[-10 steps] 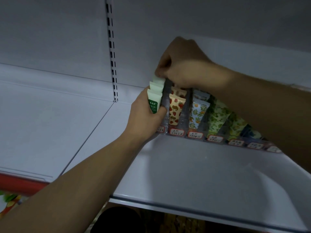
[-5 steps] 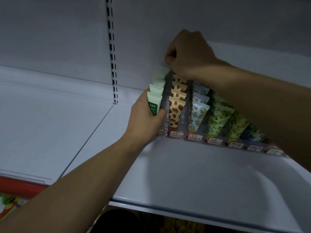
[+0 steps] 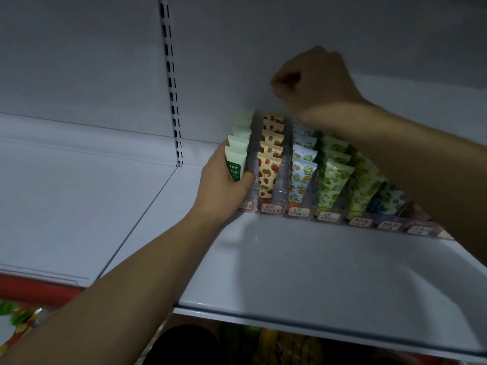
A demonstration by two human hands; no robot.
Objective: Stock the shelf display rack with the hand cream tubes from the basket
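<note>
pale green tubes (image 3: 240, 143), strawberry-print tubes (image 3: 269, 175), white shelf (image 3: 316, 272)

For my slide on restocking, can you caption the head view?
Left hand grips the front pale green tube in the display rack; right hand hovers fisted above.

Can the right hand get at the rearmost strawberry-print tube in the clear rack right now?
Probably yes. The right hand hangs above the rearmost strawberry-print tube, nothing between; its fingers are curled, apparently empty.

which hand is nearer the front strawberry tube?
Left. The left hand sits directly beside the front strawberry tube, gripping the green tube. The right hand is raised above the rack's back.
</note>
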